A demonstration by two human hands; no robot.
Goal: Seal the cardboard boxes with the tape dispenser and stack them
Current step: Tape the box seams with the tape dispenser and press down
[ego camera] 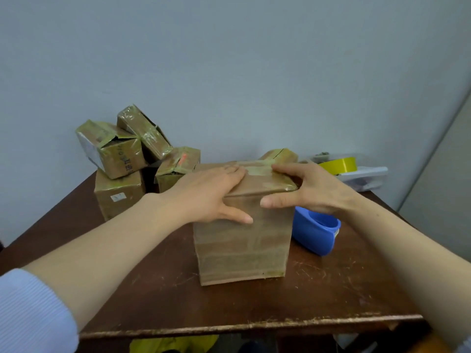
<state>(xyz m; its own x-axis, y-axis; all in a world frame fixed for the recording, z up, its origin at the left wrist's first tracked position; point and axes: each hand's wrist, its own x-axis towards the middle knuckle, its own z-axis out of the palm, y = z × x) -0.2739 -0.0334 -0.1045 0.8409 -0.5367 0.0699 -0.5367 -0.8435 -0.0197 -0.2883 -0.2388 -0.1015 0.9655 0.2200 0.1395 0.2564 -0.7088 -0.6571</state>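
A tall cardboard box [242,245] stands upright in the middle of the brown table [142,296], with tape across its closed top flaps. My left hand [211,192] lies flat on the top's left side, thumb down on the front face. My right hand [311,187] presses the top's right side with straight fingers, its thumb also on the front face. The blue tape dispenser [316,233] lies on the table just right of the box, under my right wrist. Neither hand touches it.
Several taped boxes [122,159] sit in a loose pile at the back left, some tilted. Another box [280,155] peeks out behind the middle one. A yellow tape roll [339,165] and a white plastic case [367,177] lie at the back right. The wall is close behind.
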